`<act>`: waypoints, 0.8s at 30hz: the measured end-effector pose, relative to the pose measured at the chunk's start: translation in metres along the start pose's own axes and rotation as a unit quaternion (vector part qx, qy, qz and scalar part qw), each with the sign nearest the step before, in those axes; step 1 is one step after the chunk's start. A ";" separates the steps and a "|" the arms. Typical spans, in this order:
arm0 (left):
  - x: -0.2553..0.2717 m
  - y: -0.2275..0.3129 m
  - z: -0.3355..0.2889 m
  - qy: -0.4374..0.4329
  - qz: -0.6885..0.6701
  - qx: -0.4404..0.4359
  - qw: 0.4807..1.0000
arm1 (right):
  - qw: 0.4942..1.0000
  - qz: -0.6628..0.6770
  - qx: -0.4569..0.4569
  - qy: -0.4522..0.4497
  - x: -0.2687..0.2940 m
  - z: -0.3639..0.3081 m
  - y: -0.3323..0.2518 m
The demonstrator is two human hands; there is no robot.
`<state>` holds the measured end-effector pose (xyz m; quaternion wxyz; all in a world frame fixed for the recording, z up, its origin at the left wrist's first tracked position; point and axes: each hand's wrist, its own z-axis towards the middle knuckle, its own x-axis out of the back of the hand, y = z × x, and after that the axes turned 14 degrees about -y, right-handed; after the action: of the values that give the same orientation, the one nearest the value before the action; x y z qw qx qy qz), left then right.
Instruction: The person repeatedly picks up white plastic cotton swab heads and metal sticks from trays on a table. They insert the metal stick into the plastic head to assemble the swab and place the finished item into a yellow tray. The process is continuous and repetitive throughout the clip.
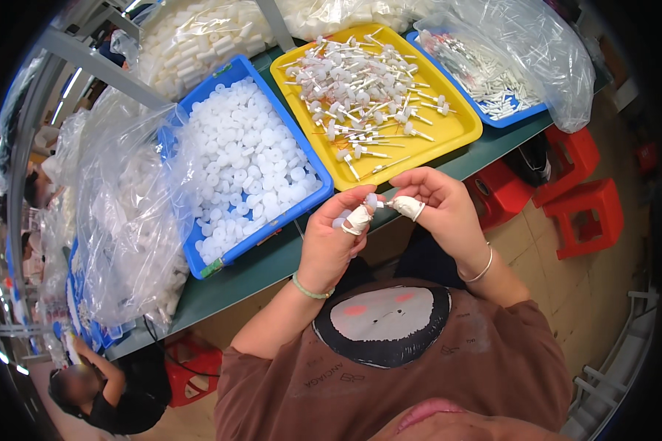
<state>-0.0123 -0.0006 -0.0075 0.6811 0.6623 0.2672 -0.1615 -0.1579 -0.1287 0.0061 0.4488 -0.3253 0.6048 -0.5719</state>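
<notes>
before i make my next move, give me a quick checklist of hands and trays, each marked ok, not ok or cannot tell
1. Left hand gripping the white part: ok, pinched between its fingers.
2. Right hand gripping the part too: cannot tell; a covered tip is at its end, but the contact is too small to read.
3. White covers on: ok, one shows on each hand.
4. Left tray stocked: ok, plenty of white discs.
5. Yellow tray with room: ok, bare along its front right.
6. Right tray free of plastic: not ok, a bag overlaps its right side.
</notes>
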 end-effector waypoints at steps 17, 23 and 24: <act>0.015 0.012 0.002 -0.108 -0.138 0.043 0.984 | 0.833 -0.496 0.165 0.183 0.091 0.109 -0.031; 0.015 0.011 -0.001 -0.126 -0.099 0.047 0.986 | 0.818 -0.556 0.146 -0.020 0.053 0.093 -0.011; 0.010 0.013 0.000 -0.115 -0.089 0.049 0.988 | 0.815 -0.562 0.142 -0.012 0.051 0.097 -0.010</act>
<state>0.0030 0.0013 -0.0023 0.6567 0.6456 0.2366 -0.3098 -0.0899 -0.2148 0.0128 0.0980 -0.5480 0.2237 -0.8000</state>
